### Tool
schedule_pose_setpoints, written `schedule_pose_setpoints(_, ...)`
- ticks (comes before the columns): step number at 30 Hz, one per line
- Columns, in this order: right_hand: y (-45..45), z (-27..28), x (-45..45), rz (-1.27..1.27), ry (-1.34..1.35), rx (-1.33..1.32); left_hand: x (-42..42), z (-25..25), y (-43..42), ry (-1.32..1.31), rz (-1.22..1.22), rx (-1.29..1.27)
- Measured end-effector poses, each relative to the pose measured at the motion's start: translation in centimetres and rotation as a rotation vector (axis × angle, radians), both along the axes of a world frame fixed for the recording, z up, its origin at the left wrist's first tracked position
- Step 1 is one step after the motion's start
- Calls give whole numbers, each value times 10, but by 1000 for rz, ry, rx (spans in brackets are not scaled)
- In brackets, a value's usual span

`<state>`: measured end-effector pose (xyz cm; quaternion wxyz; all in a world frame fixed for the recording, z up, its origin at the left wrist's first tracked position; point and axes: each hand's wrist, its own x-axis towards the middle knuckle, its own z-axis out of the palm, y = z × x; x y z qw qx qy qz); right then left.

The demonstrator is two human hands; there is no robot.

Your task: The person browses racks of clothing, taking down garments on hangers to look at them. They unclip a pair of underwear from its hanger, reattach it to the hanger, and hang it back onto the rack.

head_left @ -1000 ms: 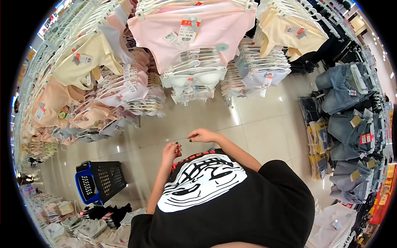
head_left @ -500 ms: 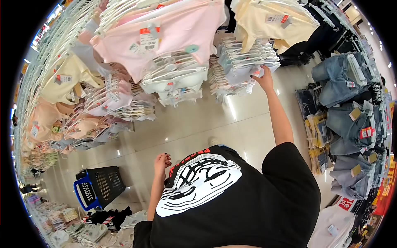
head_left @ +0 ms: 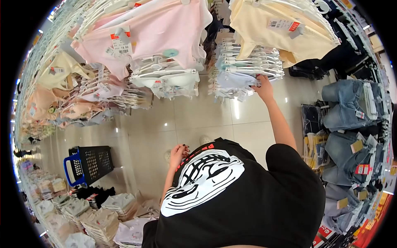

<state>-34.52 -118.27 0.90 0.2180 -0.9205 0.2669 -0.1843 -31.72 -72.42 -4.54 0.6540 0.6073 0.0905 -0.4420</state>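
Observation:
My right hand (head_left: pixel 264 87) reaches out to a row of hanging underwear. Its fingers are closed on the edge of a light blue bra (head_left: pixel 235 79) at the front of that row. My left hand (head_left: pixel 178 153) is held low in front of my black T-shirt (head_left: pixel 256 198). Its fingers are curled in, and nothing shows in them. Above the bras hang a cream-yellow top (head_left: pixel 285 31) with a price tag and a pink top (head_left: pixel 153 31) with a red-and-white tag. White bras (head_left: pixel 169 82) hang left of the blue one.
A dark shopping basket (head_left: pixel 96 165) with a blue handle stands on the tiled floor (head_left: pixel 198 113) at left. Denim shorts (head_left: pixel 345 99) hang along the right. Folded garments (head_left: pixel 99 225) are stacked at lower left. Peach bras (head_left: pixel 41 101) hang at far left.
The view has shifted, and the hanging tops look nearer. My right hand has stayed at the light blue bra, its fingers now at the bra's edge. My left hand remains near my waist.

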Motion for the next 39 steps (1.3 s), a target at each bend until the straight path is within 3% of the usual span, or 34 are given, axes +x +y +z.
schedule_pose_setpoints(4, 5, 1, -3, 19, -160, 339, -9, -4, 0, -72, 24, 100)
schedule_pose_setpoints(7, 11, 8, -7, 47, -265, 355, -9, -3, -10, -61, -25, 114)
schedule_pose_setpoints(13, -1, -12, -10, 95, -129, 108, -9, 4, -30, -103, -34, 46)
schedule_pose_setpoints(17, -4, -24, -10, 106, -207, 92, -11, -1, -24, -114, -28, 59)
schedule_pose_setpoints(23, 44, 18, -14, -101, -340, -156, -9, -1, -18, -184, -28, 89)
schedule_pose_setpoints(26, 84, 23, -5, 111, -473, -178, -7, 1, -14, -279, 12, 98)
schedule_pose_setpoints(30, 170, -16, 17, 607, 40, 371, 0, 29, -10, -431, 55, 119)
schedule_pose_setpoints(31, 197, -3, 28, 826, 260, 414, 3, 33, -7, -542, 12, 197)
schedule_pose_setpoints(34, 272, 7, 44, 1362, 342, 440, 13, 68, -4, -744, -77, 354)
schedule_pose_setpoints(38, 351, -4, 57, 1525, 551, 428, 20, 82, 24, -1075, -169, 341)
schedule_pose_setpoints(39, 363, -5, 62, 1564, 529, 429, 16, 87, 31, -980, -103, 458)
